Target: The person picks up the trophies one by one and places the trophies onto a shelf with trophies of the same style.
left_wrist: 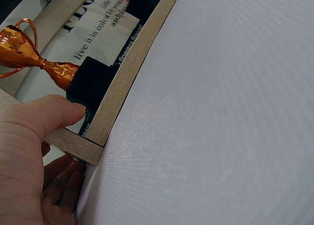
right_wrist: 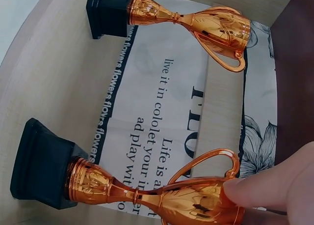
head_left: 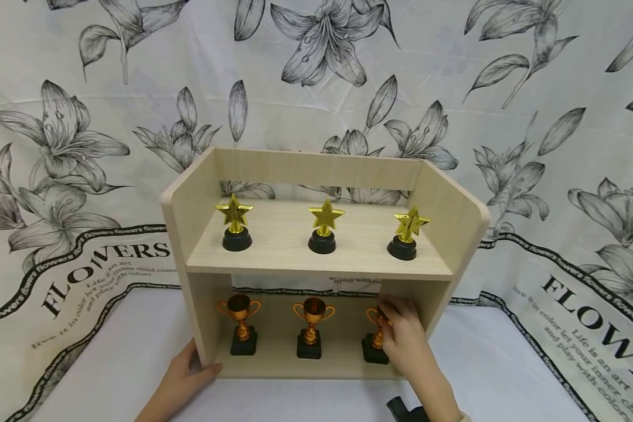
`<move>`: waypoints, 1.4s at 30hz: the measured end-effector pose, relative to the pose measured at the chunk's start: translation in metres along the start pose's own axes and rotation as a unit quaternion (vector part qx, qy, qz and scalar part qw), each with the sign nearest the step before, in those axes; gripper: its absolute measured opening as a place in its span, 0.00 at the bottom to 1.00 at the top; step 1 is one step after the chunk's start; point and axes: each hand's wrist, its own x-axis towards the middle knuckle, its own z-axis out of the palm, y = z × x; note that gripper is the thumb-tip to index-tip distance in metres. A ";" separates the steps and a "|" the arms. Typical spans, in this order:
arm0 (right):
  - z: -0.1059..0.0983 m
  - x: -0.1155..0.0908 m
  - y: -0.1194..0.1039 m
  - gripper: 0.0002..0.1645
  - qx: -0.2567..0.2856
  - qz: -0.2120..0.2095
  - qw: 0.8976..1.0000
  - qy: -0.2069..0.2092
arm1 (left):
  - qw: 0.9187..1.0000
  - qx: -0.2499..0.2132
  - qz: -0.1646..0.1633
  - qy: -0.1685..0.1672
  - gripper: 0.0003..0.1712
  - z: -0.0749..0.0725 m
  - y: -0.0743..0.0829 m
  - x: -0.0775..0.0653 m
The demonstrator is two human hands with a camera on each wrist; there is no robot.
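Observation:
A two-tier wooden shelf [head_left: 322,269] stands on the white-covered table. My right hand [head_left: 403,337] reaches into its lower tier and grips the cup of the rightmost bronze trophy [right_wrist: 201,198], the thumb [right_wrist: 260,183] lying on the cup's side. That trophy's black base [head_left: 374,350] sits at the shelf floor. My left hand [head_left: 181,375] holds the lower left corner of the shelf, thumb [left_wrist: 59,114] inside and fingers behind the side panel. Near that thumb stands the left bronze trophy [head_left: 241,322]. A middle bronze trophy [head_left: 311,328] stands between the two.
On the upper tier stand three gold star trophies, left [head_left: 235,223], middle [head_left: 324,227] and right [head_left: 407,233]. A black object [head_left: 406,410] lies at the front edge by my right forearm. Flower-printed cloth [head_left: 316,105] hangs behind the shelf.

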 end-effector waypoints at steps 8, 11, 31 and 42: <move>-0.003 0.001 -0.004 0.20 -0.013 0.024 1.000 -0.015 | 1.000 0.001 -0.002 0.002 0.43 0.000 0.000 0.000; -0.002 0.001 -0.004 0.19 -0.010 0.032 0.999 -0.018 | 1.000 0.000 -0.004 0.000 0.43 -0.001 0.000 0.000; 0.004 -0.001 0.002 0.18 0.001 0.034 0.999 -0.006 | 1.000 0.002 -0.003 0.002 0.43 -0.001 -0.001 0.000; 0.004 -0.001 0.003 0.20 0.008 0.034 0.999 -0.007 | 1.000 -0.009 -0.015 -0.007 0.44 -0.001 0.002 0.000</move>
